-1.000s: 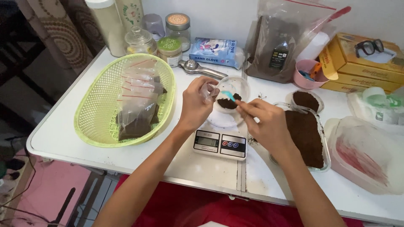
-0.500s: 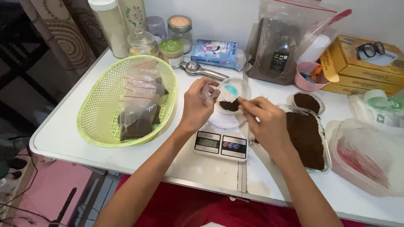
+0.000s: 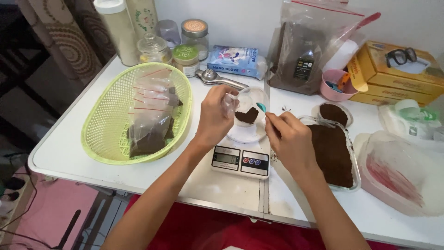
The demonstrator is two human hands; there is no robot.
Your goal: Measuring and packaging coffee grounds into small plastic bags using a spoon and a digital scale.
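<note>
The left hand (image 3: 216,115) is seen closed around the rim of a small clear plastic cup (image 3: 250,107), which is held tilted above the round white platform of a small digital kitchen scale (image 3: 241,159). A little dark brown powder (image 3: 246,115) is seen in the lower part of the cup. The right hand (image 3: 290,141) is closed in a pinch on a small teal plastic spoon (image 3: 262,107), the bowl of which is held at the cup's right edge. Whether powder lies on the spoon cannot be told.

Just right of the right hand, a clear rectangular tray of dark brown powder (image 3: 334,153) is set on the white table (image 3: 69,148), with a small round lid bearing more powder (image 3: 334,113) behind it. To the left of the left hand, a light green plastic mesh basket (image 3: 111,115) is placed, in which several small clear zip bags with red seal lines (image 3: 150,115) are stacked, some filled with brown powder. Behind the cup, a metal squeezer (image 3: 215,77), a large clear zip bag of brown powder (image 3: 307,51) and a pink cup (image 3: 336,84) are noted. Jars (image 3: 194,33) are lined along the wall.
</note>
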